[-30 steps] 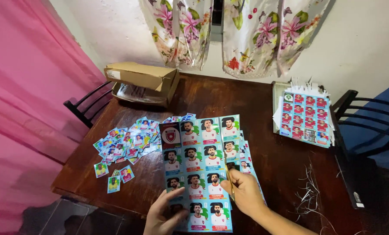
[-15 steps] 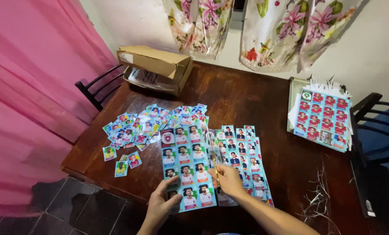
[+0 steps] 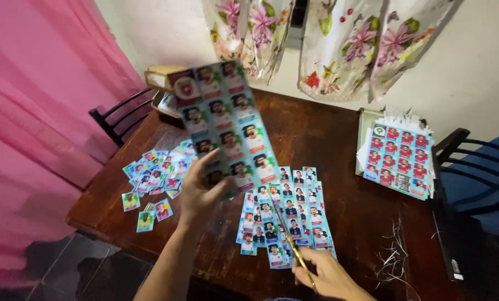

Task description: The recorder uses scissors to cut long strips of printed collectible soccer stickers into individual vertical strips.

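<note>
Head view: left hand (image 3: 200, 192) raised above the wooden table (image 3: 338, 139), fingers pinching the lower edge of a sticker sheet (image 3: 224, 120) held upright and tilted. Right hand (image 3: 328, 276) low at the near table edge, closed around scissors (image 3: 289, 241), blades pointing up over the cut strips (image 3: 285, 214) lying flat. Sheet sits well above and left of the right hand. Loose stickers (image 3: 154, 173) lie left; another stack of sheets (image 3: 399, 159) rests far right.

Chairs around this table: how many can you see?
2: one black chair at the table's left edge by the pink curtain, another chair at the right edge. Others may be hidden.
</note>
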